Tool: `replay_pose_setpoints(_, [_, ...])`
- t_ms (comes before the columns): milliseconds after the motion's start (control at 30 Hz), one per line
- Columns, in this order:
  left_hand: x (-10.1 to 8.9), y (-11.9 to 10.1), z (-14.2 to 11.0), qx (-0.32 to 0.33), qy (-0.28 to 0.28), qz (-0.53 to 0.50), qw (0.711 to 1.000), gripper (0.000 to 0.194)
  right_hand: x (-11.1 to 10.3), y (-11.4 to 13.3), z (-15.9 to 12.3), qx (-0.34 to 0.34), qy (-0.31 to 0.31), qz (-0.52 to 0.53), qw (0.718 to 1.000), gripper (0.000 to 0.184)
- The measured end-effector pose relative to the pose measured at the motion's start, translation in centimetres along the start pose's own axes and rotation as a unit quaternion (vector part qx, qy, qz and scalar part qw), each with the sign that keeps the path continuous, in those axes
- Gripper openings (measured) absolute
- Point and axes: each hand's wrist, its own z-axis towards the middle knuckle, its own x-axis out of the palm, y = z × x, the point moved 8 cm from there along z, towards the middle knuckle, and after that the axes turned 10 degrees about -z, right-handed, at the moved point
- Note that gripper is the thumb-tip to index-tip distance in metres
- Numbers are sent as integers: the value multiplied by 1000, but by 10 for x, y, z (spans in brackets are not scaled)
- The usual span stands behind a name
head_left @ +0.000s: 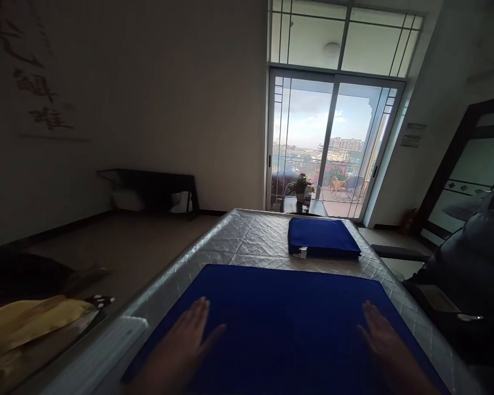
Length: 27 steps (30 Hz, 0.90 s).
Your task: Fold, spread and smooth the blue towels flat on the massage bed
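A large dark blue flat panel, fabric-like in look, (288, 323) lies spread on the quilted, silvery table cover (247, 236). Over its left part is my left hand (185, 340), fingers stretched out and thumb apart. My right hand (382, 340) is over the right part, also with fingers extended. Both hands are slightly blurred, and I cannot tell whether the palms press on the blue surface. Beyond the panel sits a folded blue fabric piece (323, 237) with a small white tag at its near left corner.
A pale flat strip (102, 351) lies along the table's left edge. Yellow cloth (33, 323) is at the lower left. A black chair (473, 274) stands to the right. Behind the table are a small dark table (302, 207) with a plant and a sliding glass door (333, 142).
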Motion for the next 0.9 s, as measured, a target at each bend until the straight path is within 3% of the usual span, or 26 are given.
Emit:
replay_pose_setpoints(67, [3,-46,48,-46,75,-82,993,78,-22,65,18,-50,27,19,998,76])
replay_pose_setpoints(133, [7,-105,94,-7,109,-132,985,81,-35,124,40,-97,37,23,994,73])
replay_pose_setpoints(200, [16,-150,131,29,110,-136,984,75,-37,165,65,-118,33,17,992,69])
replay_pose_setpoints(267, [33,-174,155,42,104,-137,984,68,-30,188,87,-127,26,10,991,66])
replay_pose_setpoints(367, [60,-184,172,47,89,-151,983,67,-14,200,108,-146,7,4,989,62])
replay_pose_setpoints(467, [74,-181,175,52,73,-156,984,72,-4,200,115,-166,-17,2,986,63])
replay_pose_setpoints(900, [82,-175,177,42,92,-139,985,77,0,198,120,-157,-14,19,987,67])
